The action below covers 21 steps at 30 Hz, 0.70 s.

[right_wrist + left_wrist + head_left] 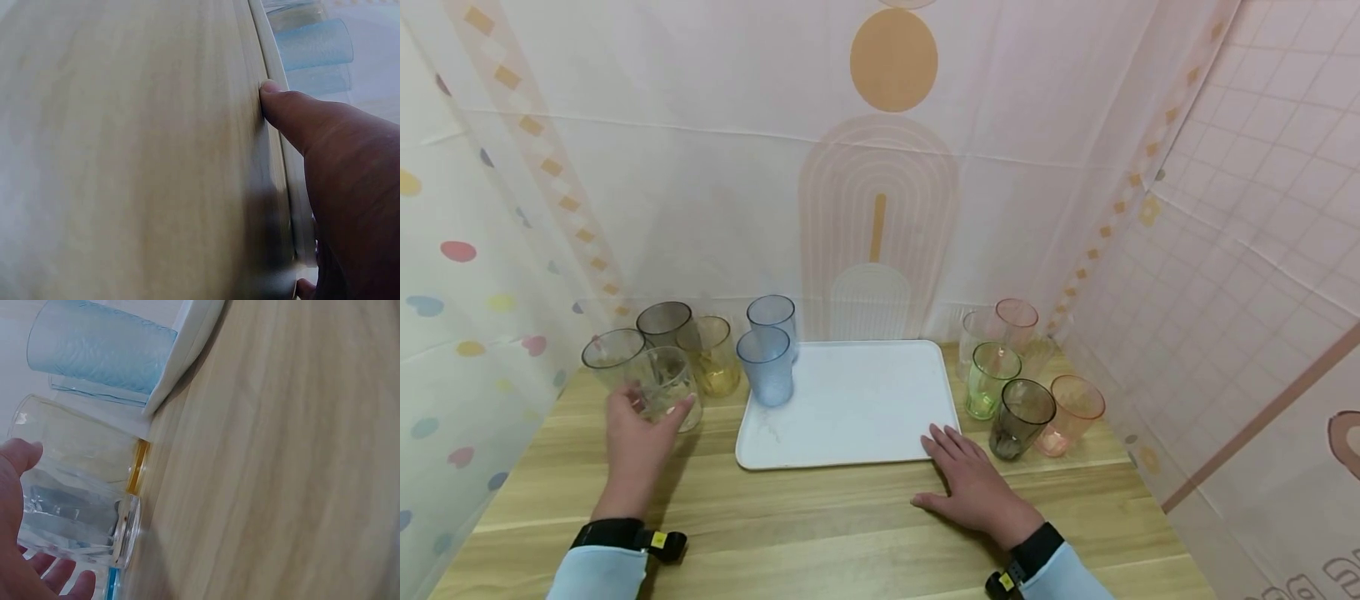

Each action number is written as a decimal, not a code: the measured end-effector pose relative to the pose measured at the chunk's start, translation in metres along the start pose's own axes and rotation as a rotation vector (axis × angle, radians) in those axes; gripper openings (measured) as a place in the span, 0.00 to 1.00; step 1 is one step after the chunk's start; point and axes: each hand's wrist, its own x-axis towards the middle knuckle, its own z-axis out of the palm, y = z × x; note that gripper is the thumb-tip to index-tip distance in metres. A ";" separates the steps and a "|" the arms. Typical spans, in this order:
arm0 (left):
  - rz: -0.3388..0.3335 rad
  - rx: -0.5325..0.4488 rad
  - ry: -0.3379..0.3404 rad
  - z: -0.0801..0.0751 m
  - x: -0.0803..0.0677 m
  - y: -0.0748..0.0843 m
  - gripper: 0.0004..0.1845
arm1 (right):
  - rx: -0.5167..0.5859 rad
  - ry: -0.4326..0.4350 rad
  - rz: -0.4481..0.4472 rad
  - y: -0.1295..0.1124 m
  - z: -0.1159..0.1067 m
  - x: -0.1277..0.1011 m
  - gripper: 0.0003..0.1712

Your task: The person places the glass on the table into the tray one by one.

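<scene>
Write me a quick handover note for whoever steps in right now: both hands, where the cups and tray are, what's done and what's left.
Left hand: fingers curled round the clear cup at the front of the left group; the cup is on the table.
Right hand: flat on the wooden table, fingertips against the near right corner of the white tray.
Left of the tray: two grey cups, an amber cup and two blue cups. Right of it: a green cup, a dark cup, an orange cup, and two more behind.
Done: nothing stands on the tray.
Left, probably: moving the cups onto it.
</scene>
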 end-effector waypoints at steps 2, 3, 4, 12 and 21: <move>-0.001 -0.003 -0.002 0.001 0.000 0.001 0.56 | -0.001 -0.003 0.002 0.000 0.000 0.000 0.56; -0.001 -0.003 -0.002 0.001 0.000 0.001 0.55 | -0.001 -0.002 0.002 0.000 0.000 0.000 0.56; 0.000 -0.006 -0.001 0.002 0.000 0.002 0.55 | -0.001 -0.001 0.002 0.000 0.000 0.000 0.56; -0.010 0.008 -0.006 0.001 -0.001 0.001 0.53 | 0.001 -0.005 -0.001 -0.001 -0.001 0.000 0.55; 0.032 0.058 -0.090 0.004 -0.015 0.015 0.52 | -0.010 -0.003 0.001 0.001 0.001 0.001 0.56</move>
